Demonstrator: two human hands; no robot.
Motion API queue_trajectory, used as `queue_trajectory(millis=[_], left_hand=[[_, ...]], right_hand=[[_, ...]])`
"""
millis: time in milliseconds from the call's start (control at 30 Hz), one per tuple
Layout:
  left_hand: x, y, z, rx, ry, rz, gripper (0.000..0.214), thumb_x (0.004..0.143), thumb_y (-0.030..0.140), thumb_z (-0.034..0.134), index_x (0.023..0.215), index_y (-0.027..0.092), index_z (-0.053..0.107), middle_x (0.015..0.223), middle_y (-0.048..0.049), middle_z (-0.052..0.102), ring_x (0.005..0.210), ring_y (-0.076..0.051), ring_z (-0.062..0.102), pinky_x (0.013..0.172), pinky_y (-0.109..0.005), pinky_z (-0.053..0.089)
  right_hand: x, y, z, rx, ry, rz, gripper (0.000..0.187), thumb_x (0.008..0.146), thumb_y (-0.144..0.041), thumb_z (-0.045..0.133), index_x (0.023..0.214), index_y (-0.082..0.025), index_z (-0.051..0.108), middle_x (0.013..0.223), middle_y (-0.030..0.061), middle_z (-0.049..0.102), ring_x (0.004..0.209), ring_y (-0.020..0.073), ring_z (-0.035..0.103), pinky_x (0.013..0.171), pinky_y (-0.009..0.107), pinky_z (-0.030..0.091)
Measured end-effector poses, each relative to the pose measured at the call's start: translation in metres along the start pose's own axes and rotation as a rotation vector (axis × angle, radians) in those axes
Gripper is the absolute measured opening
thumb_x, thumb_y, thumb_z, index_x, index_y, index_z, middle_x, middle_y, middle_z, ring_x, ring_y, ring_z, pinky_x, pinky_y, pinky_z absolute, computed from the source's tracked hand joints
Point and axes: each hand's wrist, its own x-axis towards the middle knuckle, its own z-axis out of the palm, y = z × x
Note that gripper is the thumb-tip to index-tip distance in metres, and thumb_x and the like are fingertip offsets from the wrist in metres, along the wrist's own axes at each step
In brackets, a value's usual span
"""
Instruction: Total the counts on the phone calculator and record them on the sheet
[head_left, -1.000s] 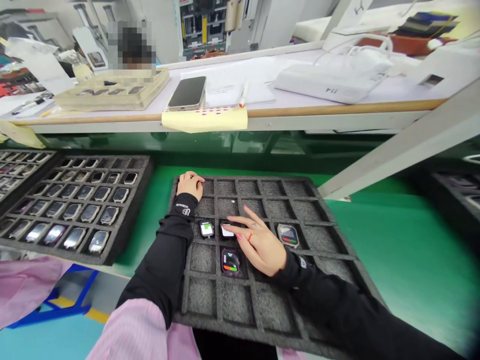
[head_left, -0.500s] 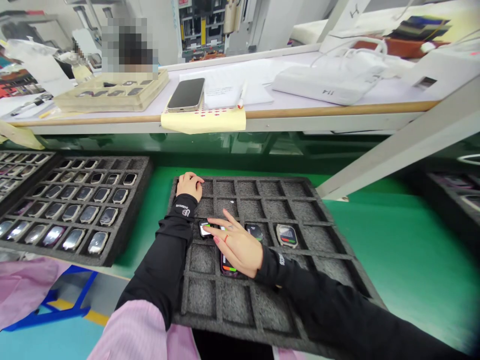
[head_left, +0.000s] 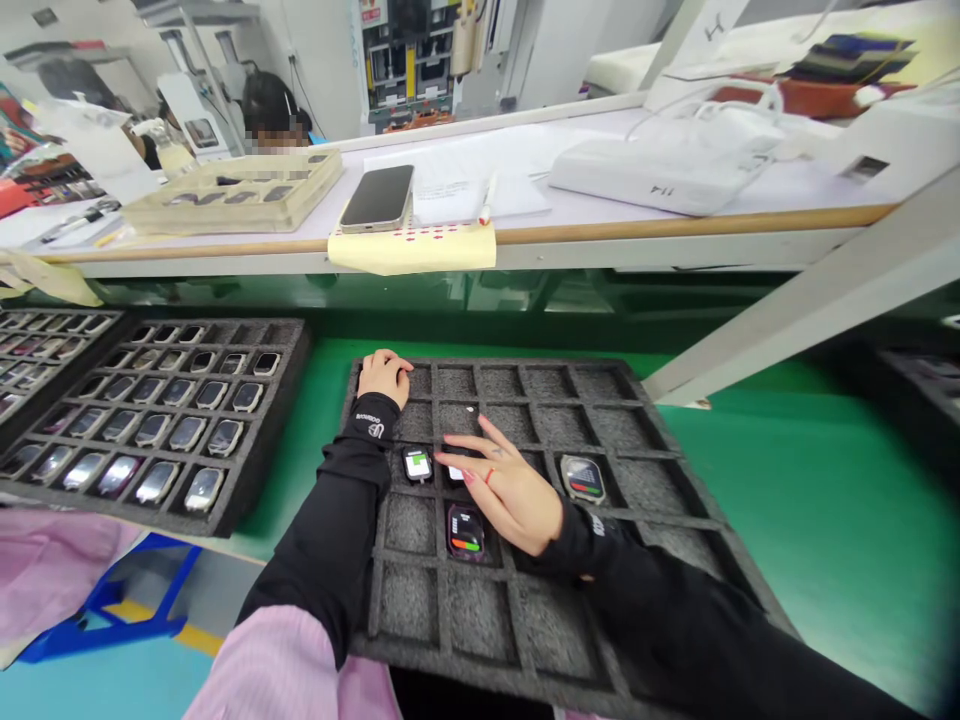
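A black foam tray (head_left: 600, 400) with square pockets lies on the green bench before me. My left hand (head_left: 383, 375) rests curled on its far left corner, fingers folded over the rim. My right hand (head_left: 504, 482) lies flat over the middle pockets, fingers spread, fingertips on a lit watch body (head_left: 453, 470) that it partly hides. More lit watch bodies sit in pockets: one to the left (head_left: 417, 463), one just below my hand (head_left: 466, 531), one to the right (head_left: 583, 478).
A second foam tray (head_left: 285, 345) full of dark watch bodies lies to the left, another beyond it (head_left: 45, 335). A raised shelf (head_left: 675, 218) behind holds a phone (head_left: 377, 198), a beige tray (head_left: 232, 195) and a white device (head_left: 660, 175). A person sits far back.
My right hand slid left over the watch bodies half a second ago, then came back to the right. The left hand has stayed on the tray corner.
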Motion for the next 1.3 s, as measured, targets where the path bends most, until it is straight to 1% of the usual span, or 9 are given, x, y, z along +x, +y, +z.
queue_trajectory(millis=[133,267,367,633,733,833,1000,1167,1300], left_hand=[[0.000,0.000,0.000,-0.001,-0.002,-0.005,0.020,0.082,0.014,0.053,0.087,0.026,0.069,0.105,-0.0050,0.057,0.107,-0.023,0.047,0.092,-0.036,0.043],[0.000,0.001,-0.001,-0.005,-0.005,-0.006,0.021,0.082,0.014,0.053,0.087,0.026,0.069,0.107,-0.0049,0.056,0.108,-0.023,0.047,0.092,-0.036,0.043],[0.000,0.001,-0.002,-0.007,-0.008,-0.008,0.021,0.082,0.014,0.052,0.086,0.026,0.069,0.106,-0.0052,0.056,0.108,-0.024,0.047,0.092,-0.037,0.043],[0.002,-0.004,0.002,-0.013,-0.025,0.012,0.021,0.082,0.016,0.052,0.089,0.026,0.069,0.107,-0.0056,0.056,0.108,-0.024,0.047,0.094,-0.037,0.043],[0.002,-0.004,0.001,-0.006,-0.024,0.016,0.021,0.082,0.015,0.052,0.088,0.026,0.070,0.106,-0.0059,0.056,0.107,-0.024,0.047,0.094,-0.038,0.043],[0.002,-0.003,-0.001,0.002,-0.021,0.018,0.021,0.081,0.015,0.053,0.087,0.026,0.070,0.106,-0.0057,0.056,0.107,-0.024,0.048,0.094,-0.038,0.043],[0.002,-0.002,-0.002,0.009,-0.019,0.015,0.020,0.081,0.015,0.053,0.087,0.026,0.070,0.106,-0.0055,0.057,0.107,-0.024,0.048,0.094,-0.038,0.043],[0.002,-0.001,-0.002,0.005,-0.019,0.018,0.022,0.082,0.014,0.052,0.088,0.025,0.069,0.106,-0.0058,0.056,0.108,-0.023,0.047,0.095,-0.037,0.043],[0.003,-0.003,-0.001,0.001,-0.022,0.027,0.021,0.082,0.015,0.053,0.088,0.026,0.069,0.106,-0.0053,0.056,0.108,-0.023,0.048,0.095,-0.037,0.042]], right_hand=[[-0.003,0.001,-0.001,0.020,-0.016,0.011,0.037,0.093,-0.015,0.034,0.119,-0.019,0.060,0.107,0.0068,0.071,0.119,0.0199,0.055,0.115,0.056,0.023],[0.002,-0.008,0.009,0.056,-0.056,-0.026,0.038,0.094,-0.016,0.034,0.123,-0.020,0.058,0.108,0.0066,0.070,0.121,0.0192,0.054,0.115,0.056,0.022],[0.006,-0.012,0.016,0.063,-0.061,-0.044,0.038,0.094,-0.017,0.032,0.124,-0.019,0.056,0.110,0.0070,0.070,0.122,0.0191,0.053,0.115,0.056,0.022],[0.007,-0.011,0.022,0.025,-0.134,-0.052,0.037,0.094,-0.019,0.034,0.123,-0.017,0.056,0.113,0.0073,0.069,0.124,0.0215,0.050,0.115,0.058,0.021],[0.007,-0.010,0.019,0.027,-0.100,-0.026,0.038,0.094,-0.018,0.032,0.123,-0.018,0.057,0.112,0.0073,0.069,0.122,0.0202,0.052,0.115,0.057,0.021],[0.003,-0.005,0.009,0.028,-0.050,0.019,0.038,0.095,-0.018,0.032,0.123,-0.020,0.058,0.110,0.0068,0.070,0.119,0.0185,0.055,0.115,0.055,0.023],[-0.004,0.004,-0.006,0.027,-0.009,0.069,0.037,0.095,-0.019,0.033,0.119,-0.021,0.061,0.108,0.0059,0.071,0.116,0.0188,0.057,0.114,0.056,0.025],[-0.006,0.005,-0.008,0.028,0.020,0.024,0.034,0.092,-0.015,0.037,0.103,-0.020,0.068,0.094,0.0049,0.074,0.109,0.0196,0.061,0.113,0.057,0.025],[-0.005,0.004,-0.010,0.031,0.040,-0.024,0.032,0.090,-0.012,0.040,0.098,-0.020,0.070,0.088,0.0043,0.074,0.105,0.0202,0.063,0.112,0.058,0.028]])
